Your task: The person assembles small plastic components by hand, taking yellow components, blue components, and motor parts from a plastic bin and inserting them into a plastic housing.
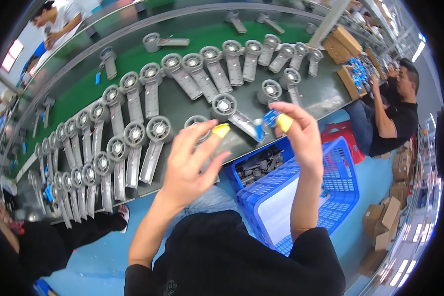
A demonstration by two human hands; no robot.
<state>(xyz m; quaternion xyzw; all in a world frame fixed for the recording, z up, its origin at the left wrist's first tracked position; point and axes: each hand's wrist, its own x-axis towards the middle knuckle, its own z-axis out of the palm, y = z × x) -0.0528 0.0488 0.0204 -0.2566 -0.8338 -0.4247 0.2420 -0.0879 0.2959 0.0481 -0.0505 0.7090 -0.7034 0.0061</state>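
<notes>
My right hand [303, 135] pinches a small blue part [270, 118] between its fingertips; a yellow finger cover sits on one of them. The part's exact kind I cannot make out. Just below and left of it lies a grey handheld-fan housing [241, 123], its round fan head pointing up and left, with a blue piece [259, 132] at the handle's end. My left hand [185, 165] hovers left of this housing with fingers apart, one of them under a yellow cover, and holds nothing. Behind its fingers another round fan head [196, 121] is partly hidden.
Rows of grey fan housings [158, 129] cover the bench's left and far parts. A green conveyor [197, 37] runs behind. Blue crates [348, 165] stand below the bench edge at my right. A seated co-worker [394, 108] is beside a carton of blue parts [360, 74].
</notes>
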